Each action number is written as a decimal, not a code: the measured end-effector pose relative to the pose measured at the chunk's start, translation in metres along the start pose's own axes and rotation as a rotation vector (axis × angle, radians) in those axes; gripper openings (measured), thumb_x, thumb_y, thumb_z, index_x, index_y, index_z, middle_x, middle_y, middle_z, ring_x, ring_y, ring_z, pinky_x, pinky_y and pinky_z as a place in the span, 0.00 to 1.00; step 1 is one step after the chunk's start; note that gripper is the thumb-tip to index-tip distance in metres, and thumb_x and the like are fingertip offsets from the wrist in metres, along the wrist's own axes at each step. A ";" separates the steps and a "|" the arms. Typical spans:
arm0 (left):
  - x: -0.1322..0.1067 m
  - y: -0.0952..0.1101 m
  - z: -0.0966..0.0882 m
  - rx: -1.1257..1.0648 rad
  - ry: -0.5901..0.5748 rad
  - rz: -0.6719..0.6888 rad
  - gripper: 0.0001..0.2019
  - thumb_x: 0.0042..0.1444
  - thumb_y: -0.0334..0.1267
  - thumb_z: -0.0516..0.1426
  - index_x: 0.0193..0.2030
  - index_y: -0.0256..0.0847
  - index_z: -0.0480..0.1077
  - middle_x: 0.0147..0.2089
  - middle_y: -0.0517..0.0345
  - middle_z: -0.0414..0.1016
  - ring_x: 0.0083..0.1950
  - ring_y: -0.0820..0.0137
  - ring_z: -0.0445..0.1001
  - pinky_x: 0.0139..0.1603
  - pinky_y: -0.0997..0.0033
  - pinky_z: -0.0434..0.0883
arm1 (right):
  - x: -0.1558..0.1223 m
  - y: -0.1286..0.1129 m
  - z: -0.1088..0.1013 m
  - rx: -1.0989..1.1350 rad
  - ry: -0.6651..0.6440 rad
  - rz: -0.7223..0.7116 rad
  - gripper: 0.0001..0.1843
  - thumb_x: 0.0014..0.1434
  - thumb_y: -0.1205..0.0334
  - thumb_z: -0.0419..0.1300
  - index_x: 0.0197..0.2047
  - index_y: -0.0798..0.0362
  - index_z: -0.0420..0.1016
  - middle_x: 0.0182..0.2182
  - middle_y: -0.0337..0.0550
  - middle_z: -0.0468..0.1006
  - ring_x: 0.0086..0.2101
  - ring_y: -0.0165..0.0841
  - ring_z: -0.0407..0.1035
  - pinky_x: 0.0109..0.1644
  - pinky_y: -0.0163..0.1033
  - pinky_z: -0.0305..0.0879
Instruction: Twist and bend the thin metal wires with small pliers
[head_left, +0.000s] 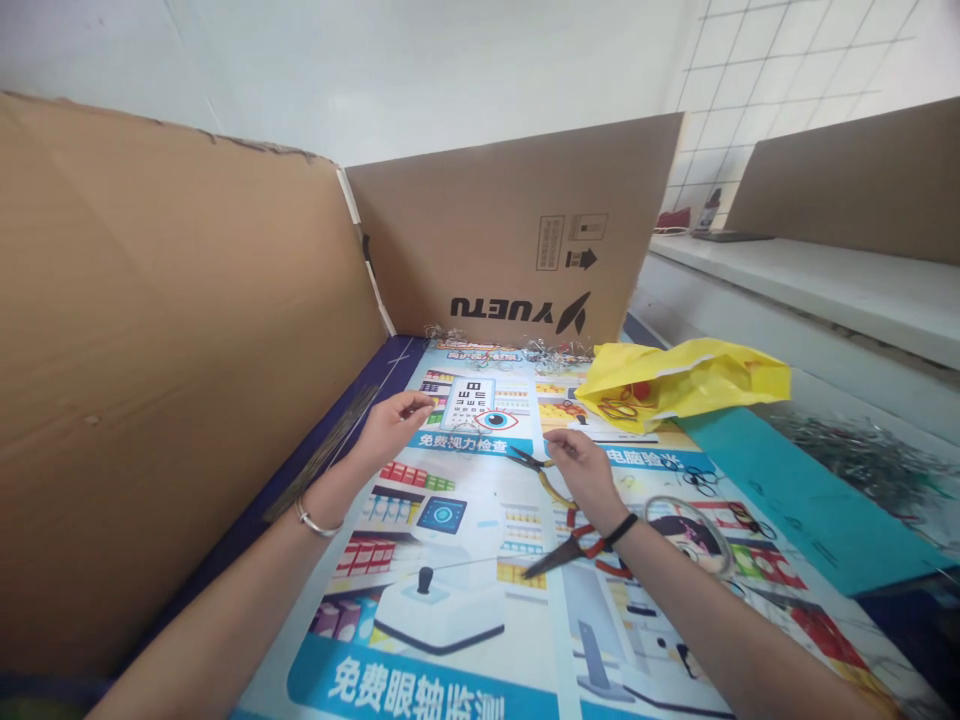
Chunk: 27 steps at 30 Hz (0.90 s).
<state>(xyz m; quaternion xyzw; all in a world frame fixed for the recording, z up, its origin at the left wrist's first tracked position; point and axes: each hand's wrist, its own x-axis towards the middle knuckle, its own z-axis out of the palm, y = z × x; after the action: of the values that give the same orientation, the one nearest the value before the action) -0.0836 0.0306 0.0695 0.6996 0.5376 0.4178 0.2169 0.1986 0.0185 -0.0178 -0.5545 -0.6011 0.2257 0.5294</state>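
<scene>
Left of the left hand (394, 428), a tall cardboard panel (165, 350) is seen, and between the two a bundle of thin rods (322, 455) is laid along the dark table edge. A silvery bracelet (319, 520) is worn on the left wrist. The left fingers are bent narrowly toward the thumb; whether anything fine is pinched there cannot be told. Beneath both hands a printed sheet (450, 535) is spread, and beyond them a second cardboard panel (495, 235) is stood upright, with tangled wire scraps (559, 356) gathered along its foot. Just beside the right hand (586, 468), on its near left, a pair of pliers (532, 461) is laid, its yellow handles partly covered. Nearer than that hand, scissors (556, 557) with red-orange handles are partly hidden by the wrist, on which a black band (621, 529) is worn. The right fingers are likewise curled close to the thumb, and a grip on anything thin cannot be made out. To that hand's far right a yellow bag (697, 375) is placed; right of the forearm, a wire coil (729, 545), then a teal board (817, 505), with more wire (862, 455) heaped beyond.
</scene>
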 end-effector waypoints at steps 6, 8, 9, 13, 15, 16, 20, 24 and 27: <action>-0.031 0.029 -0.017 0.139 -0.125 0.008 0.10 0.52 0.43 0.53 0.33 0.41 0.71 0.28 0.62 0.72 0.29 0.74 0.67 0.31 0.75 0.63 | 0.004 0.004 -0.001 0.049 0.010 0.040 0.13 0.48 0.59 0.54 0.35 0.54 0.74 0.31 0.43 0.76 0.31 0.34 0.67 0.39 0.43 0.64; -0.048 0.034 -0.019 0.172 -0.150 -0.028 0.11 0.53 0.44 0.51 0.31 0.41 0.70 0.22 0.64 0.67 0.23 0.76 0.62 0.26 0.77 0.59 | 0.005 0.004 -0.001 0.038 -0.007 0.022 0.13 0.48 0.59 0.54 0.34 0.54 0.74 0.30 0.44 0.76 0.31 0.34 0.67 0.39 0.43 0.63; -0.056 0.036 -0.020 0.193 -0.159 -0.051 0.11 0.53 0.44 0.51 0.30 0.40 0.69 0.20 0.66 0.63 0.22 0.77 0.59 0.24 0.77 0.57 | 0.004 0.003 -0.001 0.044 -0.020 0.017 0.13 0.47 0.59 0.54 0.34 0.54 0.75 0.30 0.43 0.76 0.31 0.34 0.67 0.39 0.42 0.63; -0.089 0.037 -0.017 0.262 -0.142 -0.117 0.13 0.54 0.45 0.50 0.29 0.40 0.68 0.20 0.66 0.61 0.22 0.77 0.57 0.23 0.77 0.55 | 0.005 0.003 0.000 0.090 -0.036 0.026 0.13 0.47 0.59 0.55 0.33 0.54 0.75 0.30 0.43 0.76 0.32 0.34 0.67 0.40 0.42 0.62; -0.102 0.033 -0.014 0.285 -0.129 -0.136 0.14 0.54 0.46 0.49 0.29 0.39 0.68 0.22 0.65 0.63 0.24 0.76 0.59 0.25 0.77 0.56 | 0.006 0.004 0.001 0.125 -0.019 0.045 0.13 0.46 0.59 0.55 0.33 0.54 0.75 0.30 0.43 0.76 0.32 0.34 0.67 0.40 0.42 0.62; -0.107 0.030 -0.013 0.294 -0.134 -0.150 0.14 0.55 0.46 0.48 0.28 0.39 0.68 0.22 0.65 0.64 0.24 0.76 0.60 0.26 0.77 0.57 | 0.007 0.005 0.001 0.145 -0.007 0.057 0.13 0.46 0.59 0.55 0.33 0.54 0.75 0.30 0.43 0.76 0.32 0.34 0.67 0.40 0.41 0.63; -0.122 0.020 -0.012 0.300 -0.160 -0.199 0.12 0.55 0.43 0.48 0.30 0.40 0.68 0.24 0.64 0.69 0.26 0.75 0.64 0.29 0.76 0.60 | 0.010 0.009 0.002 0.219 0.029 0.112 0.15 0.46 0.57 0.54 0.34 0.56 0.74 0.31 0.44 0.76 0.31 0.33 0.68 0.38 0.39 0.64; -0.142 0.022 -0.015 0.286 -0.218 -0.227 0.09 0.52 0.40 0.51 0.33 0.40 0.70 0.29 0.63 0.71 0.31 0.74 0.67 0.33 0.76 0.62 | 0.009 0.011 0.004 0.247 0.008 0.128 0.15 0.45 0.57 0.55 0.34 0.57 0.74 0.31 0.43 0.76 0.32 0.32 0.68 0.38 0.38 0.63; -0.165 0.034 -0.019 0.224 -0.309 -0.217 0.09 0.53 0.40 0.52 0.36 0.40 0.70 0.34 0.60 0.73 0.34 0.73 0.69 0.35 0.75 0.64 | 0.008 0.010 0.004 0.245 -0.041 0.119 0.14 0.44 0.58 0.57 0.34 0.56 0.75 0.30 0.41 0.76 0.32 0.31 0.67 0.39 0.38 0.62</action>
<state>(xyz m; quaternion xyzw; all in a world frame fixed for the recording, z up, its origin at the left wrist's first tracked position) -0.0921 -0.1375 0.0479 0.7132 0.6130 0.2174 0.2614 0.2006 0.0296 -0.0249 -0.5156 -0.5457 0.3398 0.5665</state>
